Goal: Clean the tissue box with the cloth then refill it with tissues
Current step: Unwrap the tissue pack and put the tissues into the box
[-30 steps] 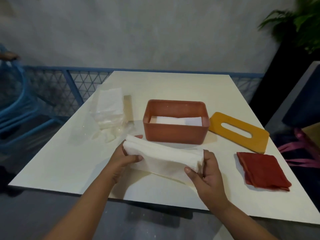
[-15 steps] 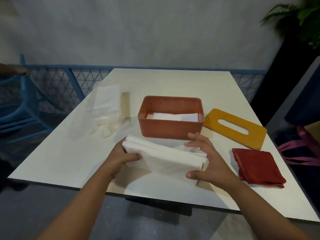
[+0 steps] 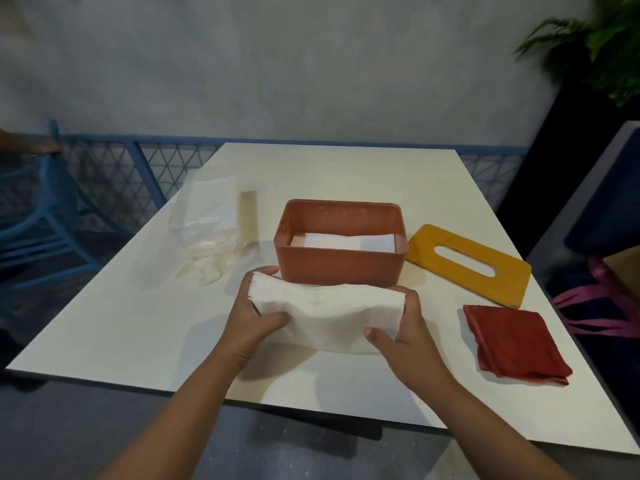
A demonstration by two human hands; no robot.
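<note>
We grip a soft, light tissue stack (image 3: 325, 308) by its ends, left hand (image 3: 251, 322) and right hand (image 3: 407, 336) clamped, near the open tissue box (image 3: 341, 261).

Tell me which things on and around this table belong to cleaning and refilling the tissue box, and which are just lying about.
Part of the job:
tissue box
stack of tissues, held by left hand and right hand
yellow slotted lid
red cloth
plastic tissue pack

Just lying about:
tan strip
potted plant
blue chair
pink straps
</note>
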